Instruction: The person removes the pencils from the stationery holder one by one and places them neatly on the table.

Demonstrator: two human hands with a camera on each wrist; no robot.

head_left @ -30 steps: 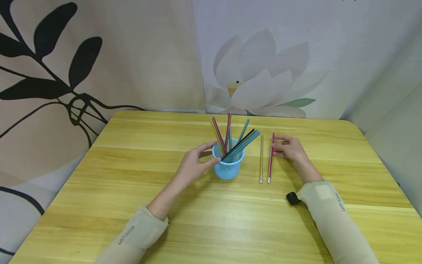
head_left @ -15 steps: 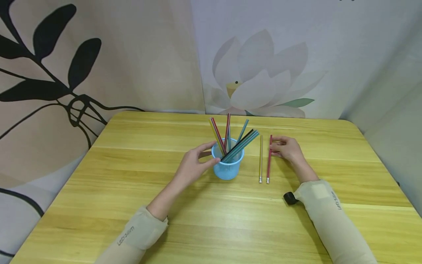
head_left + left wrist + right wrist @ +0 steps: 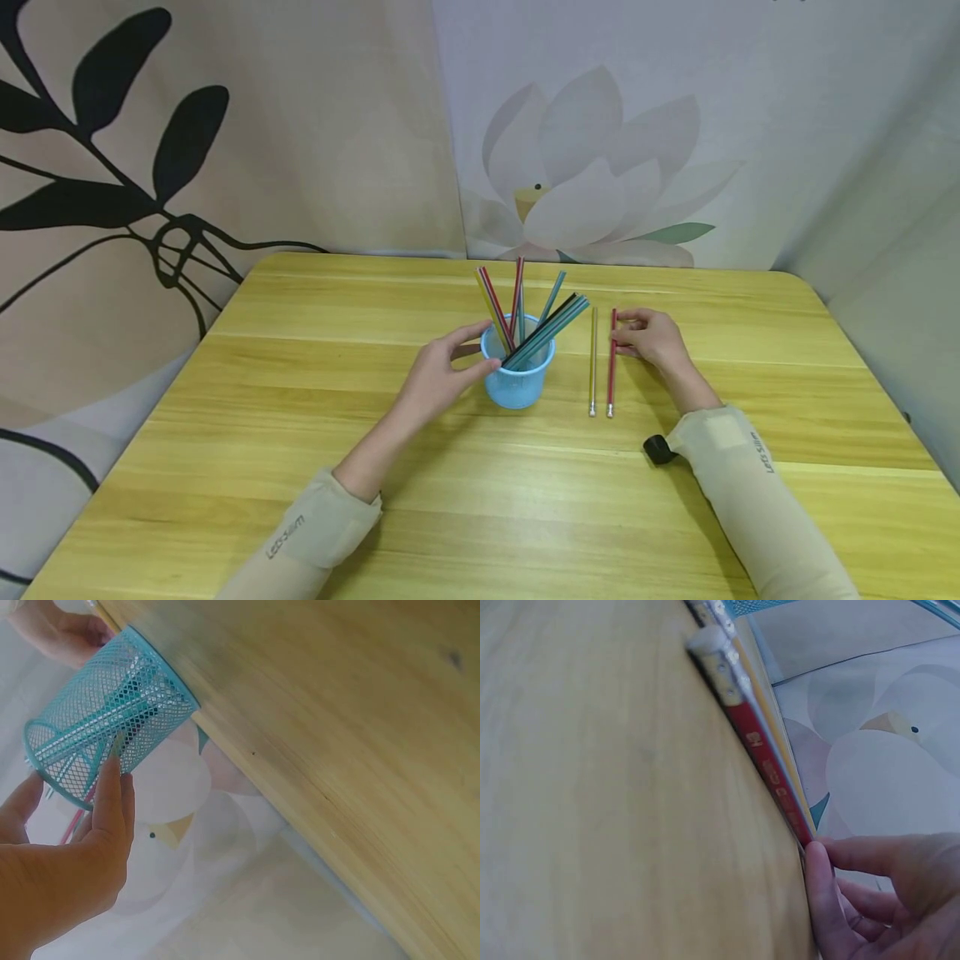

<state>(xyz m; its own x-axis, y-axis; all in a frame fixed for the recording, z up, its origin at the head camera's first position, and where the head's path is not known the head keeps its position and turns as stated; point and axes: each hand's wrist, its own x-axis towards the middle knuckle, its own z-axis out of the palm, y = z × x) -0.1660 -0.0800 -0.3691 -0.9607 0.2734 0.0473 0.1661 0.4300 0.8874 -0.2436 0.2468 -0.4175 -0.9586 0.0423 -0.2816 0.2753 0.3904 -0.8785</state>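
A light blue mesh pencil cup (image 3: pixel 516 390) stands on the table, holding several pencils; a teal bundle (image 3: pixel 551 333) leans right over its rim. My left hand (image 3: pixel 435 379) holds the cup from the left, thumb at the near rim and fingers along the far side, as the left wrist view also shows. To the right, a red pencil (image 3: pixel 612 375) lies with its white eraser end toward me. Thumb and fingers of my right hand (image 3: pixel 654 337) pinch it near its far end. Close beside it, roughly parallel, is a yellow pencil (image 3: pixel 593 367), its eraser end level with the red one's.
The wooden table (image 3: pixel 480 517) runs back to a wall panel (image 3: pixel 600 167) printed with a pale flower. A black device (image 3: pixel 660 450) sticks out from the right sleeve's cuff, just over the table.
My right hand has shifted slightly left with the red pencil, bringing it nearer to the yellow one and straighter. The left hand and the cup stay in place.
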